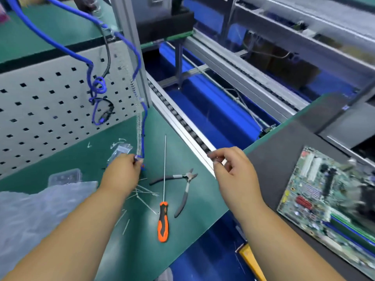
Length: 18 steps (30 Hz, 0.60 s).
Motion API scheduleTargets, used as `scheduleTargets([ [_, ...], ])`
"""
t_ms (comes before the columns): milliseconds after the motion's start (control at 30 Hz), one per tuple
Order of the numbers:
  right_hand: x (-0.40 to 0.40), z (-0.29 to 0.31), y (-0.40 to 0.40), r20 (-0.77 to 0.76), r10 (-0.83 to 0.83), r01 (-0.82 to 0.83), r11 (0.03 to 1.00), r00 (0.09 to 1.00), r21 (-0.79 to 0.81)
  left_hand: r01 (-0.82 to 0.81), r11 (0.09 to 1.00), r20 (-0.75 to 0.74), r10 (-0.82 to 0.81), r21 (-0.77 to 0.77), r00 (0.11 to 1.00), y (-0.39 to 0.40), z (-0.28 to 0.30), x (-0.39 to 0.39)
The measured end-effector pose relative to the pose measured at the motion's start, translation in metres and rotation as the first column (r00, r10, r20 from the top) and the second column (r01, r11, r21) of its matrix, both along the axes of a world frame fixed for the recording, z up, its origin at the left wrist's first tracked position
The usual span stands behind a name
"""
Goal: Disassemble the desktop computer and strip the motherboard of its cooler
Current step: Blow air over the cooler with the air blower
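Pinching the hanging blue coiled hose (144, 122) at its lower end, the left hand (123, 171) is probably fetching a tool; the right hand (231, 169) is hanging loosely curled, holding nothing visible, while the green motherboard (316, 201) is waiting on the grey mat (274, 159).

screwdriver (163, 220) left of pliers (183, 191), motherboard (328, 201) right

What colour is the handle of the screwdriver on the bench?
Orange and black; the screwdriver shows clearly in the head view.

Bright, even overhead light, faint shadows — motion blur across the motherboard (332, 201), wide-angle bending at edges.
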State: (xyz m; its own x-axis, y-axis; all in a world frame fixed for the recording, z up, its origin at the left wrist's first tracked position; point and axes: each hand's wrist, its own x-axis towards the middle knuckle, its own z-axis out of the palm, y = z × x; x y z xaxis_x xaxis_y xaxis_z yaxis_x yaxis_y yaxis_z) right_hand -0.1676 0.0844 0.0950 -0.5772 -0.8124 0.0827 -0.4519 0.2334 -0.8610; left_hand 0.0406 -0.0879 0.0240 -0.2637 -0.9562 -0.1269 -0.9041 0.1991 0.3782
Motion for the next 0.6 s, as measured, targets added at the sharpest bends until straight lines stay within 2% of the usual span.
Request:
scheduleTargets([
  [100, -0.011, 0.009, 0.009, 0.007, -0.002, 0.002, 1.000, 1.000, -0.022, -0.054, 0.992, -0.108, 0.042, -0.113, 0.993, -0.005, 0.024, -0.006],
  [167, -0.017, 0.015, 0.016, 0.008, 0.003, -0.003, 0.999, 1.000, -0.052, -0.133, 0.982, -0.230, 0.099, -0.136, 0.968, -0.007, 0.041, -0.010],
  [233, -0.022, 0.023, 0.025, 0.011, 0.007, -0.006, 0.996, 1.000, -0.085, -0.200, 0.978, -0.399, 0.160, -0.059, 0.903, -0.003, 0.059, -0.019],
  [300, -0.028, 0.030, 0.034, 0.008, 0.013, -0.012, 0.995, 1.000, -0.095, -0.186, 0.980, -0.604, 0.188, 0.067, 0.774, 0.008, 0.077, -0.035],
  [367, -0.034, 0.036, 0.042, 0.008, 0.024, -0.024, 0.997, 1.000, -0.071, -0.112, 0.981, -0.742, 0.191, 0.156, 0.643, 0.023, 0.096, -0.056],
  [500, -0.050, 0.050, 0.063, -0.016, 0.090, -0.090, 0.996, 0.996, -0.019, 0.092, 0.960, -0.891, 0.206, 0.264, 0.404, 0.063, 0.137, -0.104],
  [600, -0.062, 0.057, 0.083, -0.040, 0.169, -0.169, 0.986, 0.985, 0.002, 0.349, 0.873, -0.929, 0.253, 0.340, 0.271, 0.102, 0.163, -0.139],
])
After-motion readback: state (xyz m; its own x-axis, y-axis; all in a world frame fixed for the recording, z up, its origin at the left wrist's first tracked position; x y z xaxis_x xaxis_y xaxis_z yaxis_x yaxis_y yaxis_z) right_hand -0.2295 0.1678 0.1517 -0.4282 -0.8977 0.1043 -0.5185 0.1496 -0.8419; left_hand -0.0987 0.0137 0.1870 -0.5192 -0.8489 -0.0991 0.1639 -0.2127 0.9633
